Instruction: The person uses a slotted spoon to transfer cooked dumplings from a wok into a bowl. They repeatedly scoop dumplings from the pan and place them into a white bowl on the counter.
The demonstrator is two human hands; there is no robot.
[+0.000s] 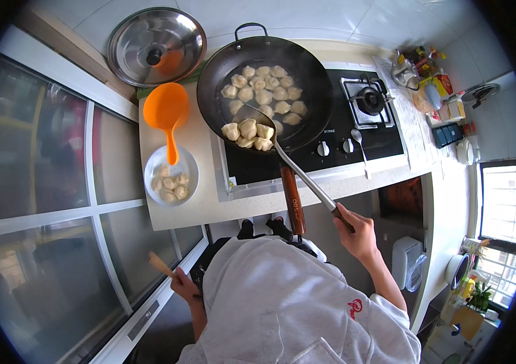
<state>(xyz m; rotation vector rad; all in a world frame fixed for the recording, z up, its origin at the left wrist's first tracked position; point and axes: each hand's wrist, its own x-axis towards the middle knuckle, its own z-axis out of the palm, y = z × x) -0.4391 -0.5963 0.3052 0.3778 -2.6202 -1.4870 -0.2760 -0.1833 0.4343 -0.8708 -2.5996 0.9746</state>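
My right hand grips the wooden end of a metal wok spatula. The blade lies at the near rim of a dark wok and carries several dumplings. More dumplings sit in the water inside the wok. The wok's wooden handle points toward me. Low at the left, my left hand holds a flat wooden utensil, its lower end hidden in the fist. Left of the wok, a white bowl contains several dumplings.
An orange plastic ladle rests with its handle over the bowl. A steel lid leans against the wall behind. Right of the wok are a bare gas burner and a spoon. A glass sliding door borders the left side.
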